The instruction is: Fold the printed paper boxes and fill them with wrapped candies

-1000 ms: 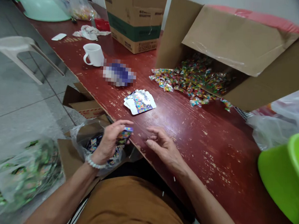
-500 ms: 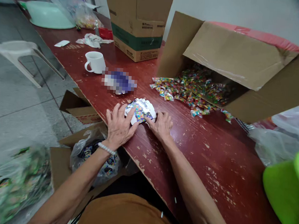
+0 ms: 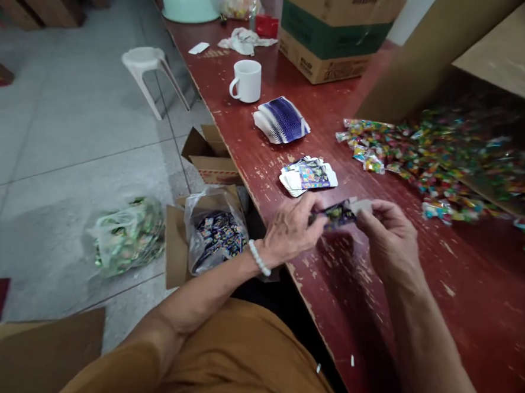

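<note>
My left hand (image 3: 291, 231) and my right hand (image 3: 388, 240) both pinch a small printed card (image 3: 339, 214), dark and colourful, with a pale flap at its right end. They hold it just above the edge of the red wooden table (image 3: 444, 279). A loose stack of printed white cards (image 3: 308, 177) lies just beyond my hands. Farther on sits a blue-striped stack of cards (image 3: 281, 120). A white bead bracelet (image 3: 257, 257) circles my left wrist.
Wrapped colourful sweets (image 3: 425, 153) spill from an open carton (image 3: 430, 70) at right. A white mug (image 3: 246, 81) and a cardboard box (image 3: 325, 40) stand on the table. Below the table edge are a bag of packets (image 3: 215, 235), a green-filled bag (image 3: 129, 239) and a white stool (image 3: 150, 71).
My hands have left the card stack on the table and now hold one card between them, nearer the table edge. The whole view has swung, with the table and carton shifted right.
</note>
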`<move>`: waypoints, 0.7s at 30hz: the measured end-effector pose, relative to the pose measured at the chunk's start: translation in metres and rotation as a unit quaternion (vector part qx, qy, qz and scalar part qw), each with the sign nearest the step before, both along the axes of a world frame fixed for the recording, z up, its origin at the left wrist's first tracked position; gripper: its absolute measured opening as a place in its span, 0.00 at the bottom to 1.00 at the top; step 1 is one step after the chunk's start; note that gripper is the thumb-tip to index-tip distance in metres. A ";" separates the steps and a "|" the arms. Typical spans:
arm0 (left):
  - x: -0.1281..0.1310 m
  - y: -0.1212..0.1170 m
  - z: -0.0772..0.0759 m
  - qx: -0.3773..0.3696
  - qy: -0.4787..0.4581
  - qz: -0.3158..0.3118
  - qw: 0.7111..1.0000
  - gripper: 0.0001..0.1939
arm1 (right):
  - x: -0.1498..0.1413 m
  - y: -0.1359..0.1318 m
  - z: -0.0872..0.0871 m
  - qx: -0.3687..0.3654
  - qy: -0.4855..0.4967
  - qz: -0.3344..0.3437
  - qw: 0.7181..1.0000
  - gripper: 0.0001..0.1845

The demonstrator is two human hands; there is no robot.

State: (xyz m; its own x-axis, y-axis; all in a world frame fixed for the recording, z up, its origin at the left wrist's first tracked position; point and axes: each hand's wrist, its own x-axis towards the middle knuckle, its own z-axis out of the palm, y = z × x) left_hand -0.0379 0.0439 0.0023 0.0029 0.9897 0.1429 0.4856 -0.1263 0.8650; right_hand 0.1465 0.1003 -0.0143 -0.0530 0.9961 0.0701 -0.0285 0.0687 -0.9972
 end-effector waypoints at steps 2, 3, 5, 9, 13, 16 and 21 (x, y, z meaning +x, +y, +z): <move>0.002 -0.019 0.005 -0.166 -0.224 -0.159 0.947 0.18 | 0.011 -0.020 0.016 -0.014 -0.010 0.074 0.997 0.15; 0.003 -0.027 0.006 -0.243 -0.315 -0.236 0.886 0.20 | 0.014 -0.029 0.022 -0.023 -0.018 0.108 0.994 0.14; 0.005 -0.040 0.005 -0.346 -0.422 -0.327 0.772 0.24 | 0.013 -0.046 0.030 -0.048 -0.028 0.164 0.985 0.11; 0.006 -0.053 -0.001 -0.386 -0.453 -0.303 0.744 0.26 | -0.002 -0.068 0.032 -0.080 -0.003 0.178 0.981 0.11; 0.001 -0.057 0.002 -0.364 -0.437 -0.239 0.787 0.24 | -0.015 -0.083 0.034 -0.093 0.025 0.165 0.982 0.23; -0.004 -0.059 0.006 -0.342 -0.431 -0.220 0.806 0.21 | -0.017 -0.089 0.038 -0.066 0.050 0.151 0.985 0.30; -0.001 -0.061 0.006 -0.327 -0.431 -0.200 0.817 0.17 | -0.013 -0.098 0.041 -0.105 0.074 0.161 0.979 0.25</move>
